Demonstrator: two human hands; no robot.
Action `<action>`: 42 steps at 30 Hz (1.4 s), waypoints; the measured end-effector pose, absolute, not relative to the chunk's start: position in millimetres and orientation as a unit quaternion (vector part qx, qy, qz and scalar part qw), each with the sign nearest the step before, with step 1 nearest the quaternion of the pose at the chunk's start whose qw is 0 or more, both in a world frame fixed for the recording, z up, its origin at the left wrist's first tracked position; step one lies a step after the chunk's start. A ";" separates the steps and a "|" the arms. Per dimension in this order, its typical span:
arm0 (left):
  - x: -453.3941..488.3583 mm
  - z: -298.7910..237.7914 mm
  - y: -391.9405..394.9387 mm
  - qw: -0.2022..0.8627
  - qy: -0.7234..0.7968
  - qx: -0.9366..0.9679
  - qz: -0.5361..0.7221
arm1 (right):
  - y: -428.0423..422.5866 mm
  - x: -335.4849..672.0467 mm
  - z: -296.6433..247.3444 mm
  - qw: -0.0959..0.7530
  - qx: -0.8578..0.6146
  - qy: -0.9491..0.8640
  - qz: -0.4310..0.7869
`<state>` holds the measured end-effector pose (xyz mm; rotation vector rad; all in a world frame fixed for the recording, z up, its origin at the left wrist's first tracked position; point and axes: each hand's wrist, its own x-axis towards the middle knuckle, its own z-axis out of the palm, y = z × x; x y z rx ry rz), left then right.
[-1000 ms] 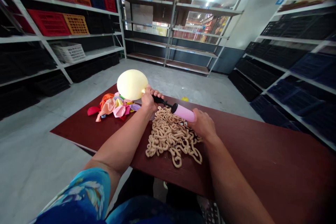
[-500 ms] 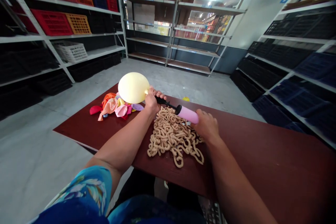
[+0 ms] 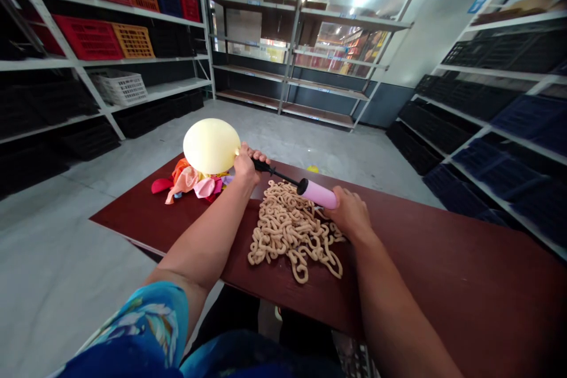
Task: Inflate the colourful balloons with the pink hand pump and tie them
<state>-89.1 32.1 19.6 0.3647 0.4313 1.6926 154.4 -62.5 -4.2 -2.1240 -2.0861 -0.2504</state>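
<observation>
My left hand (image 3: 249, 163) is closed around the black end of a hand balloon pump (image 3: 319, 194), with the neck of a pale yellow balloon (image 3: 211, 145) at its fingers. The balloon is inflated and round. My right hand (image 3: 348, 211) is wrapped round the far end of the pump's pink barrel. A black rod shows between the barrel and my left hand. Below the pump, a heap of tan, rope-like coils (image 3: 286, 224) lies on the table. Several limp balloons (image 3: 188, 181) in red, orange, peach and pink are piled under the inflated one.
The dark red-brown table (image 3: 425, 260) extends to the right. A small yellow object (image 3: 312, 169) shows beyond its far edge. Metal shelving (image 3: 287, 80) stands at the back; racks with red crates (image 3: 88, 37) are on the left and dark crates (image 3: 500, 147) on the right.
My left hand has moved left with the balloon, and more of the pump's black rod shows outside the barrel. My right hand has stayed nearly in place.
</observation>
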 end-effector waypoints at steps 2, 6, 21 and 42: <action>-93.9 17.3 35.5 0.621 0.189 0.153 0.745 | -63.2 160.7 -2.8 0.066 -0.724 -0.682 -0.075; -87.8 14.8 32.6 0.631 0.182 0.146 0.740 | -66.1 158.8 -1.2 0.059 -0.729 -0.679 -0.065; -55.3 20.3 11.5 0.679 0.184 0.185 0.686 | -67.0 126.4 -4.5 0.084 -0.694 -0.711 -0.077; -47.6 13.4 10.4 0.683 0.170 0.182 0.686 | -71.5 121.6 -3.3 0.079 -0.705 -0.698 -0.103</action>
